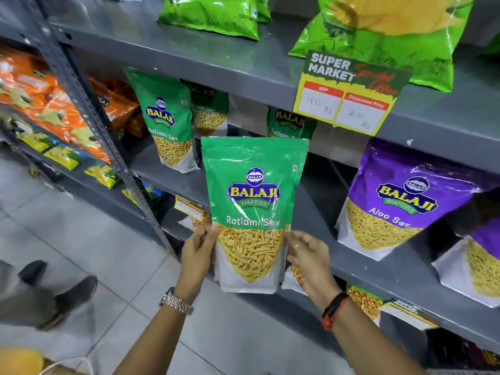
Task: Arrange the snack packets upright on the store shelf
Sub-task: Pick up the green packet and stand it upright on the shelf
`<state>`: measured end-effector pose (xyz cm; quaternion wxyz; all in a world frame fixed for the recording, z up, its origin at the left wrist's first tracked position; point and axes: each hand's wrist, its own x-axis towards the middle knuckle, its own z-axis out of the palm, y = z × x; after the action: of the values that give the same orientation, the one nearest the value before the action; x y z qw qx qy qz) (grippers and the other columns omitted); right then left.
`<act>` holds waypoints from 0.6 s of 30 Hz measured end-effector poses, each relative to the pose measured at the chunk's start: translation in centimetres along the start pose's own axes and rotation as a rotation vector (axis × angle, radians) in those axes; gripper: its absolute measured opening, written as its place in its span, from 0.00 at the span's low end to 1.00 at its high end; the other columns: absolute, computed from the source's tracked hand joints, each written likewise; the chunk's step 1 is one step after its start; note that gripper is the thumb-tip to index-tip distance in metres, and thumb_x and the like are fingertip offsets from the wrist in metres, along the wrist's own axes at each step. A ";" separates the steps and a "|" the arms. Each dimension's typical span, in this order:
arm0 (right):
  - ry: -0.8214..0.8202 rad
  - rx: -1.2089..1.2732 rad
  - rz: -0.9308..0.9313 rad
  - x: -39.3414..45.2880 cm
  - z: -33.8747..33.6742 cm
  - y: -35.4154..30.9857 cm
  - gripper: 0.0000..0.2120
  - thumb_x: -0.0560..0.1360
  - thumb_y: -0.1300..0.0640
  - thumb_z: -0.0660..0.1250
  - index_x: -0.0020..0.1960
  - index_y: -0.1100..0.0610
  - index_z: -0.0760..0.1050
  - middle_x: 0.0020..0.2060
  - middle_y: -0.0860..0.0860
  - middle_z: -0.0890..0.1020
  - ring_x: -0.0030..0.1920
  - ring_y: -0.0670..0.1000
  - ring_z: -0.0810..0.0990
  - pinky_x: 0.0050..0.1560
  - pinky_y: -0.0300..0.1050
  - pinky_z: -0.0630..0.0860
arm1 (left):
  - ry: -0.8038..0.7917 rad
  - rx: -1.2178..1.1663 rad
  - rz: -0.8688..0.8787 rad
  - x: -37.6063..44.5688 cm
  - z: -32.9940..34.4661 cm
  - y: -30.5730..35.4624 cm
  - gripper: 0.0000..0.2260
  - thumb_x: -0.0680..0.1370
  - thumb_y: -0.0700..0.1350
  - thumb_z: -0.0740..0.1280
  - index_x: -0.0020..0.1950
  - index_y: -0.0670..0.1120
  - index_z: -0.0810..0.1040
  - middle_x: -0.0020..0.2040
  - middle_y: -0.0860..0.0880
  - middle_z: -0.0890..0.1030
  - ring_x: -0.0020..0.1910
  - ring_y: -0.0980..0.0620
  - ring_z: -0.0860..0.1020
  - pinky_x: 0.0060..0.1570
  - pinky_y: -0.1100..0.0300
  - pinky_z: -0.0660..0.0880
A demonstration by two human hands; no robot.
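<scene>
- A green Ratlami Sev packet (250, 212) is held upright in front of the grey shelf (378, 269), its base level with the shelf's front edge; whether the base rests on the shelf cannot be told.
- The left hand (198, 249) is closed on the packet's lower left edge, fingers curled around the side, thumb on the front.
- The right hand (307, 254) is pressed to the lower right edge, fingers partly bent against the packet's side; a ring is seen on one finger.
- A metal watch (177, 301) is worn on the left wrist; a black band and red thread (332, 309) are worn on the right wrist.
- Another green packet (169, 117) is stood upright further back on the same shelf, to the left; two more of the same kind (290, 123) are seen behind, partly hidden.
- A purple Aloo Sev packet (397, 201) is leaned on the shelf to the right of the held packet, well apart from it; a second purple one (479, 263) is partly cut off by the frame's right edge.
- A yellow price tag (349, 96) is hung from the shelf above, marked 40 Rs and 20 Rs.
- Bright green bags (384, 36) are stood on the upper shelf.
- Orange packets (48, 98) are stacked in the neighbouring bay, left of the slotted upright (108, 139).
- A dark shoe (70, 301) is seen on the tiled floor (108, 253) at lower left.
</scene>
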<state>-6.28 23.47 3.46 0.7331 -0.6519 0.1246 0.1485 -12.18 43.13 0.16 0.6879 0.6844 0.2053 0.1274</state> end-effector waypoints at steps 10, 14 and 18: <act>-0.059 -0.053 -0.089 -2.4 0.2 0.1 0.06 0.74 0.59 0.66 0.46 0.59 0.81 0.38 0.51 0.85 0.41 0.51 0.83 0.44 0.45 0.78 | 0.051 -0.080 0.073 -2.6 -1.5 1.0 0.12 0.76 0.52 0.63 0.39 0.44 0.75 0.38 0.45 0.77 0.40 0.50 0.73 0.43 0.51 0.70; -0.011 -0.165 -0.115 -0.9 0.4 1.3 0.07 0.75 0.61 0.64 0.44 0.55 0.81 0.42 0.53 0.86 0.45 0.53 0.82 0.50 0.50 0.78 | 0.034 -0.025 0.078 -0.8 -1.4 0.6 0.09 0.77 0.48 0.63 0.41 0.48 0.79 0.37 0.57 0.81 0.38 0.58 0.77 0.41 0.58 0.74; 0.112 -0.327 -0.218 2.1 0.3 1.0 0.09 0.74 0.60 0.64 0.40 0.50 0.79 0.41 0.52 0.85 0.45 0.51 0.83 0.51 0.50 0.79 | -0.026 0.058 0.111 3.2 0.4 1.2 0.11 0.77 0.51 0.62 0.39 0.46 0.75 0.34 0.46 0.74 0.36 0.52 0.72 0.39 0.54 0.68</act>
<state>-4.70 23.97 1.73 0.6214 -0.7790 0.0681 0.0499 -9.03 44.24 0.98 0.6622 0.7160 0.1618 0.1502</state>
